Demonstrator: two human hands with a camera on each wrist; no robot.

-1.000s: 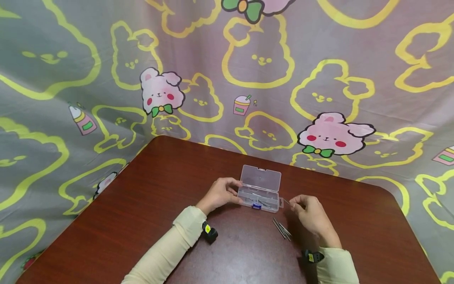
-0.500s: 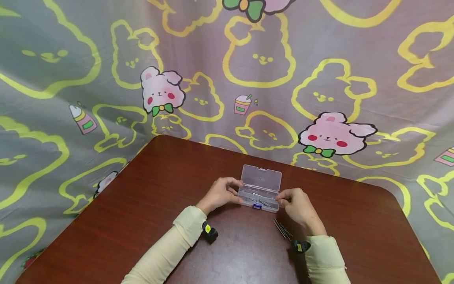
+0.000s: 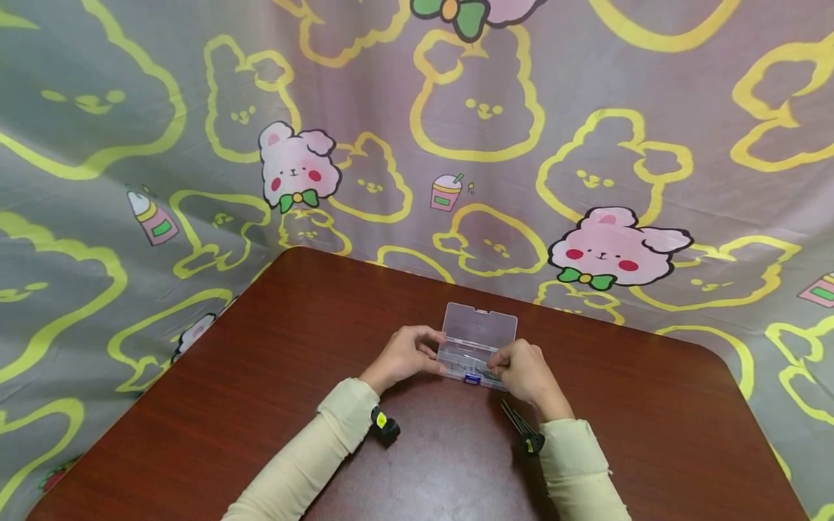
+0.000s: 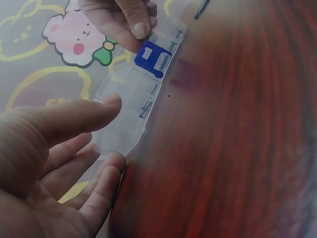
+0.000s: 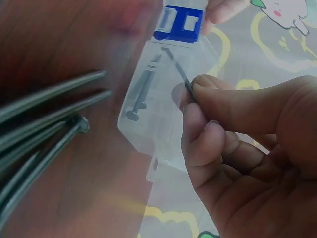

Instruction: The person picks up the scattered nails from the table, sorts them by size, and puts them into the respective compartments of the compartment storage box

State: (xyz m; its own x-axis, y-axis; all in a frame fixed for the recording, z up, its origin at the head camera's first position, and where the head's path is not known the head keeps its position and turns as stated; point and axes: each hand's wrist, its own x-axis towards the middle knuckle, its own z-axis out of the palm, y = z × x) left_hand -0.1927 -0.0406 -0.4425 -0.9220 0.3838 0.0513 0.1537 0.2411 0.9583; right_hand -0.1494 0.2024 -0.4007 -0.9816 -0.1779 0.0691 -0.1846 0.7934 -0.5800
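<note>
A clear plastic compartment box point(image 3: 481, 327) stands on the table with its lid raised at the back and a blue latch point(image 3: 472, 378) at its front. My left hand point(image 3: 404, 352) grips the box's left end, thumb on one side and fingers on the other. Between thumb and fingertips, my right hand point(image 3: 526, 373) pinches a thin metal nail point(image 5: 179, 72) over the right part of the box. The nail's far end points toward the latch. Several nails point(image 5: 141, 91) lie inside, visible through the clear wall.
Several loose nails point(image 3: 511, 414) lie on the brown wooden table point(image 3: 313, 434) just in front of the box, partly behind the right wrist strap point(image 3: 532, 441). A patterned curtain point(image 3: 378, 94) hangs behind the table's far edge.
My right hand has moved left with the nail, from beside the box's right end to over its inside. My left hand stays on the box's left end.
</note>
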